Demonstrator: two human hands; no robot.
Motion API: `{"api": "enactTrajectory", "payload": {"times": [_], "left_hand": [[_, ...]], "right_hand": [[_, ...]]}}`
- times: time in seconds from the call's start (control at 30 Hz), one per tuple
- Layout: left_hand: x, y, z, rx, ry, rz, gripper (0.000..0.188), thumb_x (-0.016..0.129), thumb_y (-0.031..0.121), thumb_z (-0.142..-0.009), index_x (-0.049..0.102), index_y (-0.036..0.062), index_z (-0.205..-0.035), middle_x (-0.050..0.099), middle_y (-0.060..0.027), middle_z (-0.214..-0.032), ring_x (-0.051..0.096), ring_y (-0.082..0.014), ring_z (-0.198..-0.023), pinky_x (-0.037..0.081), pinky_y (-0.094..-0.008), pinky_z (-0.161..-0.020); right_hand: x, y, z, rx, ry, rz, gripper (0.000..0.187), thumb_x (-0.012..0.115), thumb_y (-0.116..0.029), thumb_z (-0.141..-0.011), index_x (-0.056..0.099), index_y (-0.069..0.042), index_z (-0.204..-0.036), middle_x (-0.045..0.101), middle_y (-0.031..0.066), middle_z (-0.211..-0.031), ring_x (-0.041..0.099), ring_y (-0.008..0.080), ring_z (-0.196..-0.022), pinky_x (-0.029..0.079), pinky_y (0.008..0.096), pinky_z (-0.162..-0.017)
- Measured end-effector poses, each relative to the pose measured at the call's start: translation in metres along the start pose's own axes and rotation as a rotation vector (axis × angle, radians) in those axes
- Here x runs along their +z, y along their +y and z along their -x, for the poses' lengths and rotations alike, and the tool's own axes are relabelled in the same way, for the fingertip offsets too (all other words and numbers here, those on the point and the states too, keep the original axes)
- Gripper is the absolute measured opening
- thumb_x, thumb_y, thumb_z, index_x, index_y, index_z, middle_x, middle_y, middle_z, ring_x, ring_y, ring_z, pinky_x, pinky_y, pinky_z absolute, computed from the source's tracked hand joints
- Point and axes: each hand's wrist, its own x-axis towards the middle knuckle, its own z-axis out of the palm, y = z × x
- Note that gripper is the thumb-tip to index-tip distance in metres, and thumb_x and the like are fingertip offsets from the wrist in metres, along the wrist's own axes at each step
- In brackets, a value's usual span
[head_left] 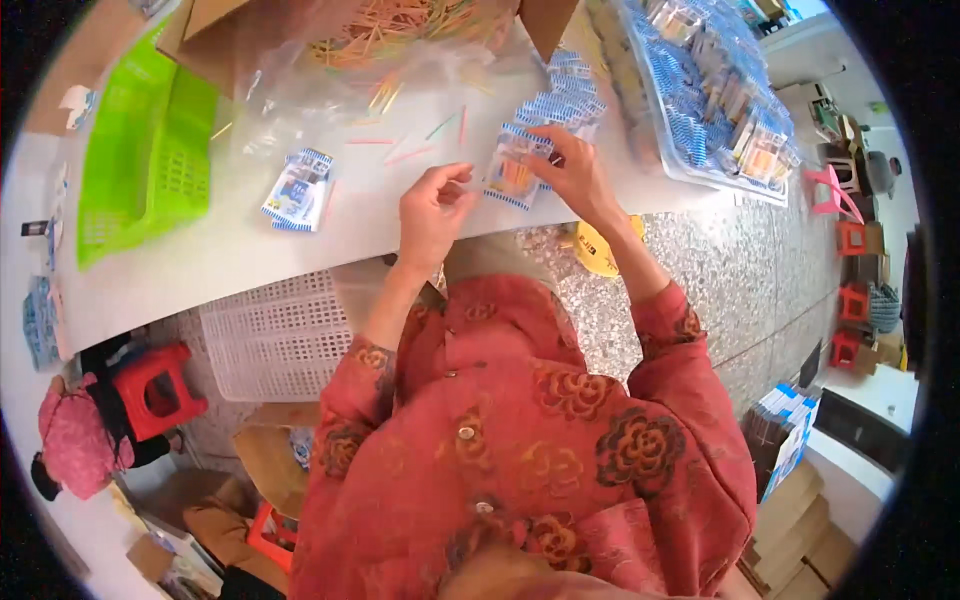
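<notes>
My right hand (pixel 578 178) is at a small flat packet (pixel 512 178) with blue-and-white striped ends and an orange middle, its fingers closed on the packet's right side. Just left of that packet is my left hand (pixel 436 212), its fingers curled in toward the thumb; anything between them is too small to make out. Several matching packets (pixel 565 100) lie overlapped beyond my right hand. A further small pile of packets (pixel 299 190) rests on the white table (pixel 240 245) to the left. Thin pink and green sticks (pixel 408 154) are scattered past my left hand.
An open cardboard box (pixel 205 25) with clear plastic and many coloured sticks (pixel 400 30) stands at the back. A green basket (pixel 150 165) is at left, a clear tub of packets (pixel 690 90) at right. Below are a white crate (pixel 275 335), a red stool (pixel 158 388) and another person (pixel 85 435).
</notes>
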Motion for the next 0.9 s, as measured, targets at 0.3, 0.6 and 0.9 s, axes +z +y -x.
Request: {"api": "enactTrajectory", "payload": {"times": [0.3, 0.6, 0.9], "left_hand": [[0.042, -0.003, -0.026, 0.155, -0.006, -0.526, 0.047, 0.073, 0.024, -0.074, 0.058, 0.0036, -0.113, 0.062, -0.0085, -0.102, 0.059, -0.0167, -0.071, 0.049, -0.0276, -0.068], [0.057, 0.0, -0.037, 0.098, -0.036, -0.625, 0.057, 0.072, 0.037, -0.073, 0.056, 0.0038, -0.115, 0.062, -0.0123, -0.105, 0.062, -0.0265, -0.092, 0.048, -0.0354, -0.077], [0.063, -0.002, -0.05, 0.031, -0.086, -0.535, 0.062, 0.079, 0.028, -0.065, 0.055, -0.0018, -0.113, 0.066, -0.0143, -0.092, 0.064, -0.0244, -0.082, 0.05, -0.0342, -0.074]], "right_hand": [[0.005, 0.036, -0.004, -0.106, 0.181, 0.077, 0.035, 0.071, -0.011, -0.073, 0.061, -0.004, -0.105, 0.06, 0.0099, -0.085, 0.055, 0.0153, -0.06, 0.046, 0.0301, -0.057], [-0.011, 0.075, -0.022, -0.258, 0.562, 0.132, 0.05, 0.066, -0.005, -0.077, 0.048, -0.005, -0.123, 0.049, 0.0121, -0.119, 0.052, 0.0238, -0.102, 0.044, 0.032, -0.085], [-0.01, 0.105, -0.042, 0.03, 0.533, -0.266, 0.048, 0.058, -0.009, -0.085, 0.04, -0.002, -0.129, 0.048, 0.0119, -0.12, 0.048, 0.0203, -0.106, 0.041, 0.0323, -0.091]]}}
